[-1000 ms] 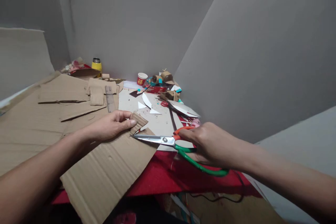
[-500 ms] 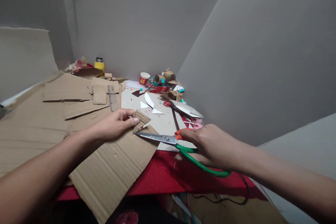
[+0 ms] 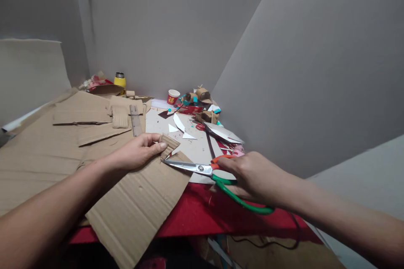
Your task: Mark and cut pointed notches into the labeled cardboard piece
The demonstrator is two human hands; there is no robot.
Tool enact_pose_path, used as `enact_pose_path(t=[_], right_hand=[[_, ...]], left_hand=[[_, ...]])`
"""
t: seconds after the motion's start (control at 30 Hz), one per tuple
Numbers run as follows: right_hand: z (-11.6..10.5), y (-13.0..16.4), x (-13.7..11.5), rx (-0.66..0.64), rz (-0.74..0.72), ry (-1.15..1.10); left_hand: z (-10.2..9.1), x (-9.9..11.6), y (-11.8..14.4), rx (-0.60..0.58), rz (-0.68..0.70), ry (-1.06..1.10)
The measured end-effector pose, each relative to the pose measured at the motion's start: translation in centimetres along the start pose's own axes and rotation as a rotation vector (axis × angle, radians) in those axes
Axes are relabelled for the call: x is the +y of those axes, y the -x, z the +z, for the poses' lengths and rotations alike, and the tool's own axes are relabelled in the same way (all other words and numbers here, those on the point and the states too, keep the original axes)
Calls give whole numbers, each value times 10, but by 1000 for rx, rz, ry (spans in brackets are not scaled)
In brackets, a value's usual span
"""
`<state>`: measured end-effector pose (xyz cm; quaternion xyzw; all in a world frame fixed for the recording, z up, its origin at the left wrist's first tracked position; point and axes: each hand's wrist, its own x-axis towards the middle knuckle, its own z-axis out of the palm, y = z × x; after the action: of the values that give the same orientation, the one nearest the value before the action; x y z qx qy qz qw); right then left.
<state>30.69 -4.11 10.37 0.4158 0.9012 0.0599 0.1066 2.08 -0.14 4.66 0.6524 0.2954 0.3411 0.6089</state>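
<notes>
My left hand pinches a small flap of corrugated cardboard at the edge of a large cardboard sheet that lies over a red table. My right hand grips the orange and green handles of a pair of scissors. The steel blades point left and meet the cardboard just below the flap.
More cardboard pieces and a ruler lie at the left. White paper scraps, a red paper cup, a yellow bottle and small cardboard models sit at the back. Grey boards wall the right side.
The scissors and both hands stay at the same spot on the cardboard edge; the blades look slightly more closed. The view has shifted a little.
</notes>
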Motion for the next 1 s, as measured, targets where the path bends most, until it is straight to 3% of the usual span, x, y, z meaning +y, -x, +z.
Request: enact_pose_path(t=[0.8,1.0], right_hand=[[3,-1,2,50,-24,34],[2,2,7,91,-16,70]], left_hand=[[2,1,0,55,52,21],[-3,-3,0,128,60,25]])
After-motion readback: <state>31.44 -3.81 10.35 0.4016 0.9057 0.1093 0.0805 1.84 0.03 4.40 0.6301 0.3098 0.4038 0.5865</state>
